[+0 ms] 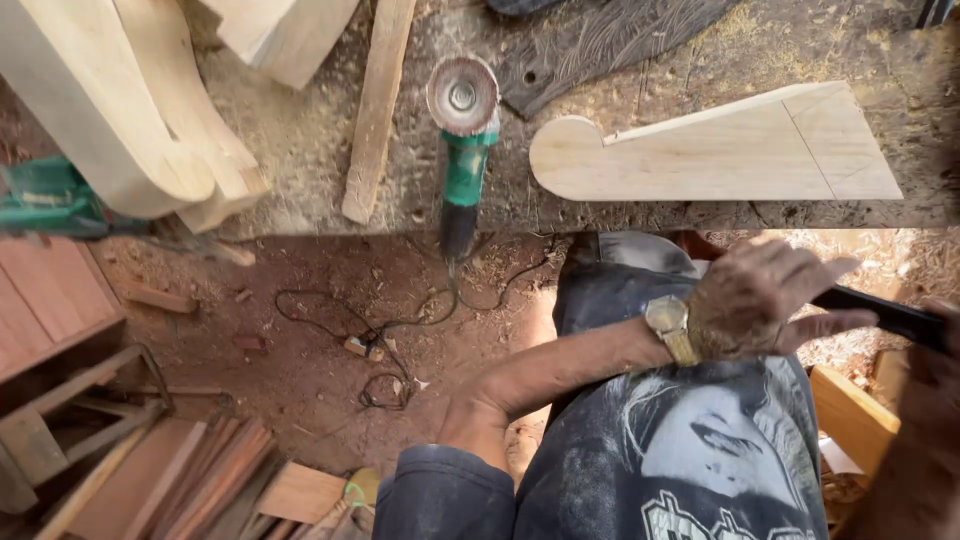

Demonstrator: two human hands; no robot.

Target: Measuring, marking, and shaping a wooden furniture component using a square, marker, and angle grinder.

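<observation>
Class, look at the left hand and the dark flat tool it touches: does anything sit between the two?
Nothing visible does. The left hand rests its fingers directly on the dark flat tool, whose far end reaches the right hand at the frame's edge.

Lying across a dusty workbench (320, 150), above a littered floor.

Resting at the bench middle: an angle grinder (463, 150), disc end away from the edge, cord (380, 330) trailing down to the floor. Lying just left of it, a narrow wood strip (375, 110); further left, curved wooden pieces (130, 120). Sitting right of the grinder, well apart, a flat shaped board (720, 150). Hovering below the bench edge at right, left hand (755, 300) touching a dark tool (890, 315). Stacking at lower left, planks (170, 480).
</observation>
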